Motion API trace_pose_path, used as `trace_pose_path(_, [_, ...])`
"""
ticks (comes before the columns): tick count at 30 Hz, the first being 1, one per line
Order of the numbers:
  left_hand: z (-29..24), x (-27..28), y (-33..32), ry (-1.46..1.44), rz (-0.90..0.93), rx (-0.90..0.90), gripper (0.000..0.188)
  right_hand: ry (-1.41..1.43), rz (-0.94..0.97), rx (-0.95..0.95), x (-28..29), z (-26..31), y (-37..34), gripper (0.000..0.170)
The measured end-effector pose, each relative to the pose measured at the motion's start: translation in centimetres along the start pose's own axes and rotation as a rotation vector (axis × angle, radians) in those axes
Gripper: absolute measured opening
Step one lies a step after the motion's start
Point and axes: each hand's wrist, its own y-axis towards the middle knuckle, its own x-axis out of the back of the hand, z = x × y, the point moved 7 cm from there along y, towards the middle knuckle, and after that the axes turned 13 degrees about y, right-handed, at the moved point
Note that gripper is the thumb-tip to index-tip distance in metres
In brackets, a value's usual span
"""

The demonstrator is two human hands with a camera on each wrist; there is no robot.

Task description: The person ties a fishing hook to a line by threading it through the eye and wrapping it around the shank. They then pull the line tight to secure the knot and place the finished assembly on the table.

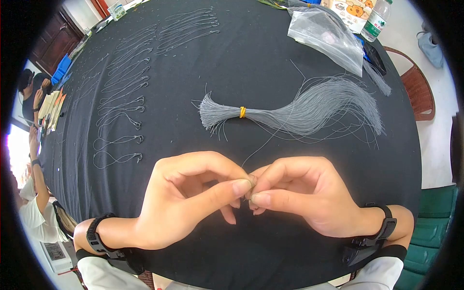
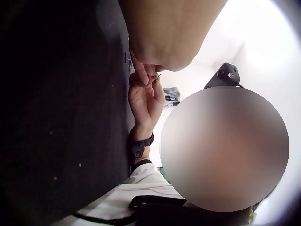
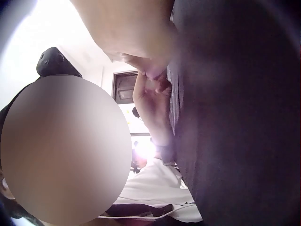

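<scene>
Far left: brown door [image 1: 54, 38]; white-topped person [image 1: 39, 223] at the edge of the black-clothed worktop [image 1: 193, 72].
Looped cords [image 1: 138, 126]: thin, grey, laid out in a column on the left part of the worktop, closed ends mostly facing right; a further group of strands near the top edge.
Left hand [image 1: 186, 198]: pinching between thumb and index finger, at the near middle of the worktop; black wristband [image 1: 96, 237] on the wrist.
Grey cord [image 1: 256, 151]: worked piece, its end between the two hands' fingertips; free length runs up and right, across the bundle. Exact shape at the fingertips hidden.
Cord bundle [image 1: 309, 116]: grey, lying on the worktop just beyond the hands, cut ends left, long tail curving right; yellow tie [image 1: 242, 112] round it near the left end.
Right hand [image 1: 314, 193]: thumb and index also pinched on the cord, fingertips touching the left hand's.
Clear plastic bag [image 1: 324, 41]: top right, beyond the bundle.
Bottle [image 1: 376, 21]: green label, just right of the bag.
Far right: brown chair [image 1: 418, 89], green chair [image 1: 430, 232] nearer.
</scene>
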Motion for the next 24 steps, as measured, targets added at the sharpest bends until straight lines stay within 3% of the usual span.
trace_pose_path(10, [0.5,0.1,0.1,-0.056,-0.036,0.083,0.005,-0.057,-0.016,0.016,0.0,0.0,0.0,0.015])
trace_pose_path(13, [0.8,0.3,0.1,-0.124,0.018,0.117,0.008,-0.286,-0.086,0.052,-0.4,1.2,-0.3,0.008])
trace_pose_path(20, [1.1,-0.3,0.1,-0.178,0.057,0.204,0.008,-1.092,0.042,0.641,-3.0,4.7,-1.2,0.014])
trace_pose_path(24, [1.2,-0.4,0.1,-0.182,0.067,0.21,0.008,-1.159,0.059,0.793,-3.5,4.6,-1.6,0.018])
